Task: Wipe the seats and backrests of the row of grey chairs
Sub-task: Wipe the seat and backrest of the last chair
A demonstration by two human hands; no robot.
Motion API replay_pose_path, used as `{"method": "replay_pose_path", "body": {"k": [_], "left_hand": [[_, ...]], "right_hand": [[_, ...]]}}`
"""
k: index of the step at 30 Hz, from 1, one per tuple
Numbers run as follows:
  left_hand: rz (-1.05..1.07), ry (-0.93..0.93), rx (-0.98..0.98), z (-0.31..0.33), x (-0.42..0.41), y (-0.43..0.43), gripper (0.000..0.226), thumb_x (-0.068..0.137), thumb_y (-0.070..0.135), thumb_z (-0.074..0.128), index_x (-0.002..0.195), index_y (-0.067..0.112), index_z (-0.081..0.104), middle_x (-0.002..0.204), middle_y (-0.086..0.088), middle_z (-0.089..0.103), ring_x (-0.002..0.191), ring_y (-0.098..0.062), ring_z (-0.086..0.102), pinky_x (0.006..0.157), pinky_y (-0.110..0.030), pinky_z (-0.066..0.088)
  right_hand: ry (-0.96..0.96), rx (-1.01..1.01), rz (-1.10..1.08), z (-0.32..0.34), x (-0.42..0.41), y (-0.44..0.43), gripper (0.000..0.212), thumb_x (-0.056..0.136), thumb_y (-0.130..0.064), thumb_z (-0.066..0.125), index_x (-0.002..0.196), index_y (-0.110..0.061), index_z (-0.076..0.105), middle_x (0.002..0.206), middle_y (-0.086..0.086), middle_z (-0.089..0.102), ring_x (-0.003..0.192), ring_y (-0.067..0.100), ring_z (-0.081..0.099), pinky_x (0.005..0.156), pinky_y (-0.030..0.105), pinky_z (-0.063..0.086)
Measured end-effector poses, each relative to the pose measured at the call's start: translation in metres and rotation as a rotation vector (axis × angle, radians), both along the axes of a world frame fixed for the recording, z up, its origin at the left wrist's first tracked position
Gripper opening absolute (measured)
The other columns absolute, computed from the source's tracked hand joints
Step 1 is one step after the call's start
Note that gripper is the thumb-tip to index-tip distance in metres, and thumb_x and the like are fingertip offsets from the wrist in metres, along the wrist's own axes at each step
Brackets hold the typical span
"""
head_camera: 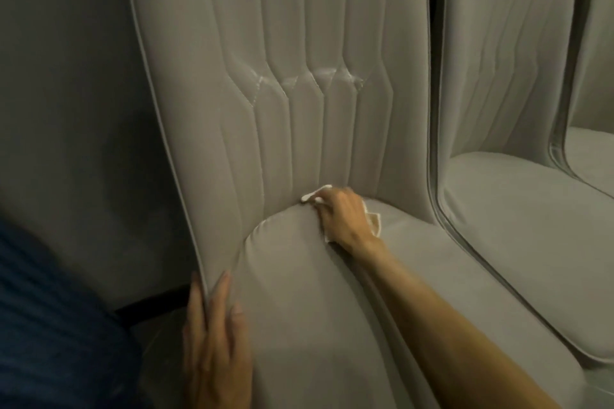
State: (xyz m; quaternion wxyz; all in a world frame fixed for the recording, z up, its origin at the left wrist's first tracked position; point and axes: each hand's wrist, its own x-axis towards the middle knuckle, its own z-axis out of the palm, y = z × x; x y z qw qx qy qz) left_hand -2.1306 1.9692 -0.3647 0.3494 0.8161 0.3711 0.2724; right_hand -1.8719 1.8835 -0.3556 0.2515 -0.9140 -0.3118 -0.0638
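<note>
- Filling most of the view is a grey chair with a soft seat (332, 292) and a tall backrest (282, 76) with long sewn lines running down it.
- Pale shiny marks sit across the middle of the backrest, where the sewn lines bend.
- A second grey chair (515, 209) stands just beside it on the right, and a bit of a third one shows at the far right edge.
- A plain grey wall (66, 93) is on the left, and a dark blue sleeve (50, 325) shows in the near left corner.
- The right hand (344, 214) reaches to the far end of the seat, where the seat meets the backrest.
- A white cloth (315, 192) lies under that hand, pressed flat on the seat by the fingers. Bits of it poke out on the far side and on the right side of the hand.
- The left hand (216, 335) lies flat and spread out, holding nothing. It rests on the near left edge of the chair, with the thin side trim between its fingers.
- The near and right parts of the seat are bare.
</note>
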Motion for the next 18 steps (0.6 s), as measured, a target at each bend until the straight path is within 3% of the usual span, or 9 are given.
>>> {"method": "replay_pose_path", "body": {"k": [3,6,10,15,18], "left_hand": [[0.011,0.023,-0.007,0.004,-0.002,0.001,0.075,0.088,0.059,0.020,0.147,0.030,0.057,0.166,-0.008,0.039,0.129,-0.045,0.057,0.099,-0.051,0.045],[-0.007,0.046,0.043,0.006,-0.003,-0.002,0.070,0.092,0.054,0.022,0.145,0.029,0.060,0.165,-0.007,0.041,0.125,-0.043,0.060,0.094,-0.051,0.049],[0.014,0.060,0.089,0.001,-0.004,-0.001,0.066,0.095,0.053,0.022,0.146,0.034,0.058,0.165,-0.005,0.041,0.125,-0.041,0.061,0.093,-0.050,0.051],[-0.052,0.028,0.139,-0.006,-0.004,0.004,0.061,0.099,0.042,0.028,0.145,0.019,0.060,0.161,-0.017,0.043,0.123,-0.047,0.061,0.093,-0.048,0.051],[-0.005,-0.002,0.168,-0.008,-0.001,0.005,0.061,0.096,0.040,0.031,0.142,0.016,0.064,0.158,-0.020,0.046,0.114,-0.049,0.065,0.086,-0.053,0.056]], "right_hand": [[0.084,0.038,0.172,0.007,-0.002,-0.002,0.023,0.100,-0.028,0.054,0.116,-0.031,0.070,0.115,-0.004,0.067,0.108,0.024,0.062,0.092,0.042,0.047],[-0.128,-0.172,-0.052,-0.002,0.014,-0.034,0.030,0.101,-0.042,0.049,0.123,-0.028,0.063,0.119,0.004,0.053,0.107,0.031,0.049,0.087,0.041,0.036],[-0.277,-0.277,-0.303,-0.007,0.012,-0.040,0.036,0.095,-0.050,0.054,0.099,-0.016,0.066,0.113,0.009,0.053,0.102,0.034,0.046,0.081,0.044,0.036],[-0.206,-0.228,-0.315,-0.010,0.014,-0.025,0.019,0.099,-0.017,0.051,0.107,-0.007,0.065,0.115,0.013,0.054,0.102,0.034,0.047,0.085,0.042,0.039],[-0.118,-0.043,-0.249,-0.005,0.007,-0.001,0.022,0.100,-0.016,0.052,0.104,-0.002,0.068,0.109,0.019,0.057,0.099,0.038,0.050,0.087,0.046,0.041]]}}
